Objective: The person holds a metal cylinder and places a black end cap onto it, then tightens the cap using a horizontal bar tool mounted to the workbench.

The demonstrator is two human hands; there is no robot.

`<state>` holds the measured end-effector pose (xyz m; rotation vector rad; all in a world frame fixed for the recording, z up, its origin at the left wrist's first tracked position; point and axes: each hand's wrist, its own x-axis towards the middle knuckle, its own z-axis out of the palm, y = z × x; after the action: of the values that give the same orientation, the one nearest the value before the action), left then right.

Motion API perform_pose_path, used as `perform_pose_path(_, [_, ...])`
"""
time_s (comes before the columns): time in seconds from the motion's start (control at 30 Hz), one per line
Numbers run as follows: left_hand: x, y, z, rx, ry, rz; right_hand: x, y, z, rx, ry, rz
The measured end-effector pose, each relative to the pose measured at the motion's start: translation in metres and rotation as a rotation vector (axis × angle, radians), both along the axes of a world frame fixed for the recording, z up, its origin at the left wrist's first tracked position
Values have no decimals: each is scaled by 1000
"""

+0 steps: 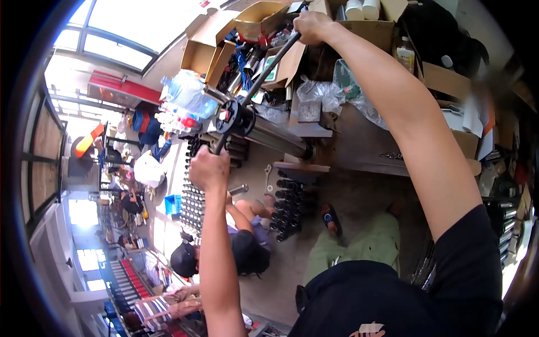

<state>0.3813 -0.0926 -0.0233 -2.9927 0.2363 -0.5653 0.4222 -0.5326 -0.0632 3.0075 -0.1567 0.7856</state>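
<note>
A long dark bar runs slantwise through or across a black round fitting at the end of a shiny metal cylinder. My left hand is closed around the bar's near end, just below the fitting. At the far end, with that arm stretched out, my right hand grips the same bar. A thinner bright rod sticks out past the fitting toward the upper left. The cylinder's other end lies by the edge of a metal workbench.
Open cardboard boxes and clear plastic bags crowd the bench. Below stand rows of dark metal parts, with a wrench on the floor. A person in a black cap crouches close by my left forearm.
</note>
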Motion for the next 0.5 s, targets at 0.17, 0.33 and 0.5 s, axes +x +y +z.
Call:
perform_pose_path(0.17, [19,19,-33,43,-380,-121,-41,40,37,95,189,-256])
perform_pose_path(0.33, [71,42,-51,-12,-528,-264,-133,89,52,154,162,-441])
perform_pose_path(0.5, [83,27,-48,-170,-520,-482,-153,69,53,-81,148,-438])
